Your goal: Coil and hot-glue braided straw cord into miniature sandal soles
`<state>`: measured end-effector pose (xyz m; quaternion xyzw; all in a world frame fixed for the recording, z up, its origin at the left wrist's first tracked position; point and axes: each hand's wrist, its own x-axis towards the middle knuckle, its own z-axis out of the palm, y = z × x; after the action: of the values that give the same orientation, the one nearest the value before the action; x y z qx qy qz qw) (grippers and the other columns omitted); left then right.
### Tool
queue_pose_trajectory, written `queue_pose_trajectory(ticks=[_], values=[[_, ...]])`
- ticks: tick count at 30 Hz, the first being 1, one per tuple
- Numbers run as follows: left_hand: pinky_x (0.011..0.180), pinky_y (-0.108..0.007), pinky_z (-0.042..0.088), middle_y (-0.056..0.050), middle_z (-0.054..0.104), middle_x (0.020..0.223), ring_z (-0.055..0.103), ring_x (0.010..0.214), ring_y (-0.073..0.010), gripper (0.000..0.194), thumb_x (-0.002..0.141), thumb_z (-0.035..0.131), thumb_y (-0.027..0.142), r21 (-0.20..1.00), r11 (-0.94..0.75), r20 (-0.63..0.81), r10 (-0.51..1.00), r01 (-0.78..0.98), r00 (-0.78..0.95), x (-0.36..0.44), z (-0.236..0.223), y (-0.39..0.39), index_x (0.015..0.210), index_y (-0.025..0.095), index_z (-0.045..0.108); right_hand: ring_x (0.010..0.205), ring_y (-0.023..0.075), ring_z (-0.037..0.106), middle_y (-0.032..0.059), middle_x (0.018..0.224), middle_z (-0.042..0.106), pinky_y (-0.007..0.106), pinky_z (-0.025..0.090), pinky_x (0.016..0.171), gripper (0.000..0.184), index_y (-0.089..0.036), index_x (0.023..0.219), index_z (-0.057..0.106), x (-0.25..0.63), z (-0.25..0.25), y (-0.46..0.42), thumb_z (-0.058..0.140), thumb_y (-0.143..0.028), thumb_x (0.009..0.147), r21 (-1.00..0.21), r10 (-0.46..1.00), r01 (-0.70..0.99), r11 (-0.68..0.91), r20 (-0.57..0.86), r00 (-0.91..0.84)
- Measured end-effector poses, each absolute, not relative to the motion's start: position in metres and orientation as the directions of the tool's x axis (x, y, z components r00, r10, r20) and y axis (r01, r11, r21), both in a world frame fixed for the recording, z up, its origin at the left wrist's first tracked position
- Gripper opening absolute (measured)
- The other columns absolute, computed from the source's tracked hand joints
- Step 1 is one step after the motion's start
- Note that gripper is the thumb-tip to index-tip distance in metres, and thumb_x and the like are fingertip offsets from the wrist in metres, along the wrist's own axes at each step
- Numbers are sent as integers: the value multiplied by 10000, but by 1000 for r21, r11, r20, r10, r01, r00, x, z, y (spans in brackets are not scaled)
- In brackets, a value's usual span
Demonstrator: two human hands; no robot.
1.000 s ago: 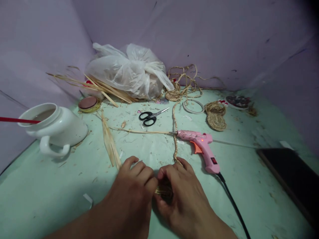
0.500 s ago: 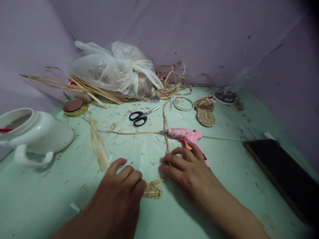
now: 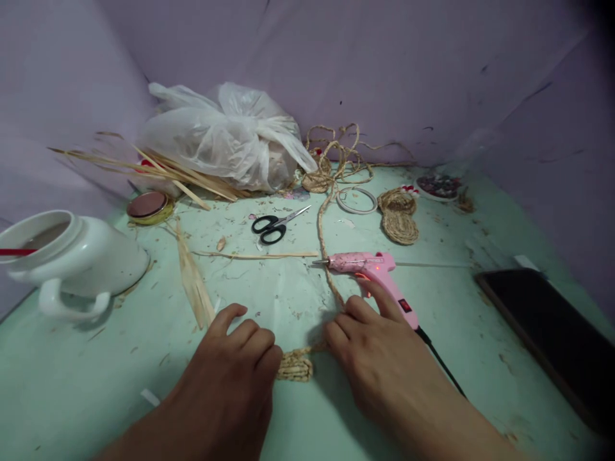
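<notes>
My left hand (image 3: 240, 368) is closed on a small flat coil of braided straw cord (image 3: 295, 368), whose right end sticks out past the fingers. From that coil the straw braid (image 3: 323, 224) runs to my right hand (image 3: 368, 346), then away up the table toward a loose tangle. The right fingers are closed on the braid, though the fingertips are hidden. Just beyond the right hand lies a pink hot glue gun (image 3: 365, 262), its light glowing and its nozzle over the braid. The right index finger is extended near its trigger.
Scissors (image 3: 276, 227), a grey ring (image 3: 356, 200) and a finished-looking coiled straw piece (image 3: 400, 218) lie farther back. A white mug-like jug (image 3: 96, 256) tips at left; a phone (image 3: 548, 333) lies right. Behind are a plastic bag (image 3: 235, 141), straw strips (image 3: 177, 173) and the braid tangle (image 3: 341, 153).
My right hand has moved slightly right and its fingers have closed on the braid. The glue gun has shifted a little right and nearer. My left hand stays on the coil.
</notes>
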<state>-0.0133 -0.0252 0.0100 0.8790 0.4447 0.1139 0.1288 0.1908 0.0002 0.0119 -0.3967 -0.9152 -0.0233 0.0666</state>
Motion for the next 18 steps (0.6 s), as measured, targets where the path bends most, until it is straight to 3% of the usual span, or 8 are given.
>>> queue_pose_trajectory(ticks=[3,6,12,15,18], values=[[936,-496,291,0,569,701,488,674,-170,113,716,499,115,324,-581,78,803,747,591,-14,10,-25,728,204,566,669,217,498,24,574,589,518,283,909,118,-192,592,577,187,14,1,569,-89,534,-37,729,732,680,141,-670],[945,-498,284,7,564,695,489,674,-166,120,712,494,105,340,-567,51,807,750,588,-14,12,-24,713,204,561,682,222,492,40,627,605,495,320,854,122,-181,615,584,188,13,1,567,-134,504,-64,723,721,690,114,-681],[952,-507,274,2,564,698,492,678,-163,144,726,467,88,350,-543,49,824,763,565,-14,16,-24,702,199,556,679,209,497,26,613,604,479,258,963,100,-185,646,587,190,12,1,562,-134,563,-108,717,709,697,132,-685],[954,-517,269,-5,558,703,491,683,-168,152,741,453,92,357,-539,58,828,763,558,-14,16,-25,705,196,557,701,215,522,22,653,630,480,203,1017,241,-173,758,645,191,10,0,570,-119,535,-179,738,716,674,143,-659],[949,-519,275,-7,561,714,495,690,-172,142,733,459,91,350,-548,94,827,759,554,-14,15,-25,699,195,549,755,223,544,13,715,653,479,172,1042,309,-196,878,676,191,5,-1,580,-123,593,-232,752,715,659,179,-635]])
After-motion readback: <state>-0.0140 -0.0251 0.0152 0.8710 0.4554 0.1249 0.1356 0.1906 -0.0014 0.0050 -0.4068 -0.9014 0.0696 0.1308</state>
